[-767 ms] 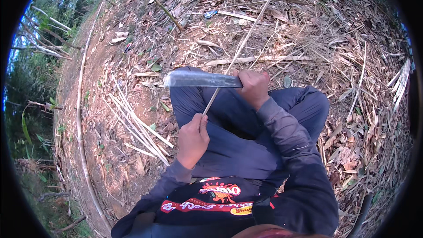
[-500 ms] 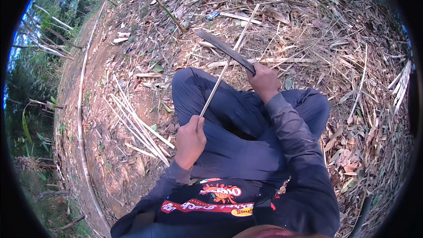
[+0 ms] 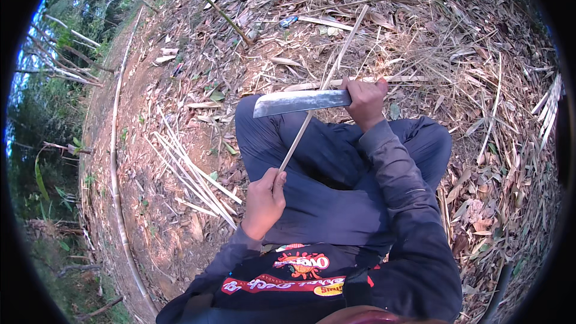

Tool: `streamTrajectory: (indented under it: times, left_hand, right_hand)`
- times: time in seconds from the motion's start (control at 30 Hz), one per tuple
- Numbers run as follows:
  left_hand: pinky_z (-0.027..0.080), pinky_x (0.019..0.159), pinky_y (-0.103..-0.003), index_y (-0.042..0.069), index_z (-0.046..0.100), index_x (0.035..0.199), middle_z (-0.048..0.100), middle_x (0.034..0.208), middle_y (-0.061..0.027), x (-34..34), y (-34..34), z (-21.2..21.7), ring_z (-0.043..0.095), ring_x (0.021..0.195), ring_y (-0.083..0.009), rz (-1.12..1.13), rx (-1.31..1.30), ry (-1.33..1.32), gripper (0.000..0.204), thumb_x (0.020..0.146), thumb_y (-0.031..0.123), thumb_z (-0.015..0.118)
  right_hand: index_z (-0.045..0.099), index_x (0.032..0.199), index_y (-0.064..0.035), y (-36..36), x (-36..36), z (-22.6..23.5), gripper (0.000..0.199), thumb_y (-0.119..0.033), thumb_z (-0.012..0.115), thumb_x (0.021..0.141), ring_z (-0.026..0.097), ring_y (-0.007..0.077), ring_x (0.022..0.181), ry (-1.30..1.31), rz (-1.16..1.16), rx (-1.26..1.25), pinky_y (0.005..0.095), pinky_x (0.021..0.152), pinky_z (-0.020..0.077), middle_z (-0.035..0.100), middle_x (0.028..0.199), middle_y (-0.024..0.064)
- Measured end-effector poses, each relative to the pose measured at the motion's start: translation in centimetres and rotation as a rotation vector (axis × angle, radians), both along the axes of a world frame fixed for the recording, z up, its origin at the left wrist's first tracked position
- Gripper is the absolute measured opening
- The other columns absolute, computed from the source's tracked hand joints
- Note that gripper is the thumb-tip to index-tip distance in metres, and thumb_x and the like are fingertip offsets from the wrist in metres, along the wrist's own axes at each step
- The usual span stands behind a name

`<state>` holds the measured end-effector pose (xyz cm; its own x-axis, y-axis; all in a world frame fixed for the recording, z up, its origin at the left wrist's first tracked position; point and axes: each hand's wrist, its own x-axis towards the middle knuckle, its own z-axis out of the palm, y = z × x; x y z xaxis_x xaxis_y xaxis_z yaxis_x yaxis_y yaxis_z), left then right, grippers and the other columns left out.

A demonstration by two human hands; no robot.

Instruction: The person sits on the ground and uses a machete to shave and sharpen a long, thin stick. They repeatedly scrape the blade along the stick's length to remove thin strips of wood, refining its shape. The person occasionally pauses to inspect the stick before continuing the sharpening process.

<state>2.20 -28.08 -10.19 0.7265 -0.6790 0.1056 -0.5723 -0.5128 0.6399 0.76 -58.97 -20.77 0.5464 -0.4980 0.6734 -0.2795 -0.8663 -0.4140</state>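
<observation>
My left hand point(image 3: 264, 201) is closed around the near end of a thin, pale bamboo strip point(image 3: 296, 142). From there the strip slants up and away to the right, past my knees. In my right hand point(image 3: 365, 101) is the grip of a machete point(image 3: 302, 102), hidden by my fingers. Its broad grey blade points left, with the flat face showing, and crosses over the strip near the middle. Whether the edge touches the strip I cannot tell. Both hands are above my crossed legs in dark trousers point(image 3: 336, 210).
Several split bamboo strips point(image 3: 192, 171) lie in a loose bundle left of my knee. A long pole point(image 3: 116, 162) runs along the left side. A thin green stem point(image 3: 213, 6) stands ahead. Shavings, dry leaves and more pale strips point(image 3: 549, 108) cover the ground.
The machete blade has turned from a steep slant to nearly level, and its flat face now shows. The strip's far end has shifted slightly right. My left hand still holds its near end.
</observation>
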Motion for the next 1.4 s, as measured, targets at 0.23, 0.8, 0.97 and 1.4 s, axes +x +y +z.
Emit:
streamTrajectory:
  times: [0.23,0.8,0.97,1.4]
  left_hand:
    - [0.039,0.048,-0.037,0.000,0.059,0.083,0.056,0.059,-0.0151,0.0,4.4,1.3,0.057,0.049,-0.0313,0.007,0.080,0.073,0.017,0.097,0.010,0.058]
    - [0.036,0.049,-0.030,-0.002,0.062,0.086,0.050,0.057,-0.0082,0.8,7.3,3.4,0.044,0.051,-0.0105,0.011,0.177,0.163,0.019,0.098,0.013,0.059]
    - [0.033,0.050,-0.028,-0.002,0.063,0.086,0.048,0.058,-0.0018,1.6,10.7,3.7,0.039,0.055,-0.0069,0.052,0.145,0.245,0.023,0.100,0.016,0.058]
    - [0.022,0.046,-0.020,0.004,0.058,0.090,0.038,0.061,0.0075,2.4,5.1,-0.4,0.030,0.052,-0.0010,0.013,-0.042,0.956,0.026,0.105,0.025,0.052]
  right_hand:
    - [0.066,0.085,-0.0081,-3.2,-0.5,-2.2,0.019,-0.026,0.068,0.082,0.068,0.0333,0.070,0.216,-0.264,0.282,0.0479,0.066,0.0530,0.070,0.076,0.0115]
    - [0.065,0.088,-0.0099,-2.2,0.2,-2.0,0.019,-0.028,0.060,0.090,0.069,0.0341,0.069,0.134,-0.132,0.166,0.0487,0.064,0.0540,0.070,0.077,0.0136]
    - [0.072,0.092,-0.0044,-9.8,-1.5,-5.4,0.033,-0.036,0.063,0.087,0.069,0.0398,0.085,0.181,-0.594,0.678,0.0490,0.078,0.0542,0.071,0.088,0.0223]
    - [0.063,0.117,0.0086,-4.2,-1.5,4.4,0.060,-0.047,0.064,0.095,0.039,0.0040,0.045,-0.548,0.461,1.616,0.0226,0.043,0.0346,0.036,0.057,-0.0081]
